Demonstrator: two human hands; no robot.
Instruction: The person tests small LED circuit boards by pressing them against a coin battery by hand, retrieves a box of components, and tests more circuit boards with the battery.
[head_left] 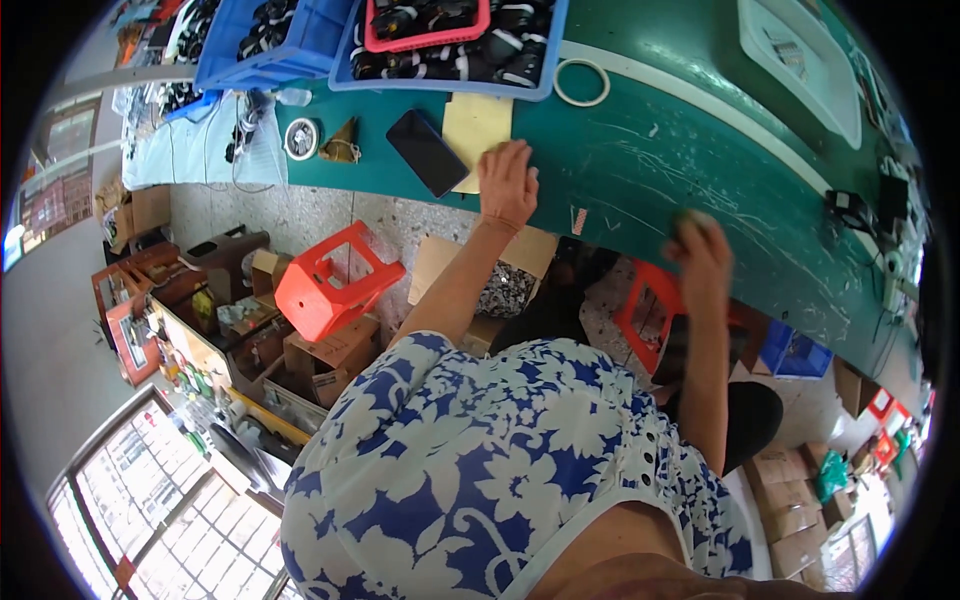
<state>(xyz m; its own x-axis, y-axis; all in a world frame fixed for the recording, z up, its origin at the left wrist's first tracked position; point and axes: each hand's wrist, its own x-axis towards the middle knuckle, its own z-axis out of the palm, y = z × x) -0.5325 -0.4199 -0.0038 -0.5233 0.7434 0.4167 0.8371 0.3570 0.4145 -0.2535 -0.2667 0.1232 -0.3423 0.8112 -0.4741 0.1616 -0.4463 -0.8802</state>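
My left hand [509, 187] rests on the green table by its near edge, over the lower right corner of a yellow sheet [478, 125]. Its fingers lie loosely bent, and I see nothing gripped in them. A dark phone [426, 152] lies at an angle just left of that hand, partly over the sheet. My right hand [698, 250] hangs at the table's near edge farther right. Motion smears its fingers; a small dark patch shows at the fingertips, too blurred to name. Between the hands lies a small striped strip [579, 221].
Beyond the sheet stands a blue crate [548, 60] of black parts with a pink basket [428, 42] on top. Tape rolls [582, 82] and a white tray [845, 110] are on the table. Red stools [330, 285] and an open carton [432, 268] stand below.
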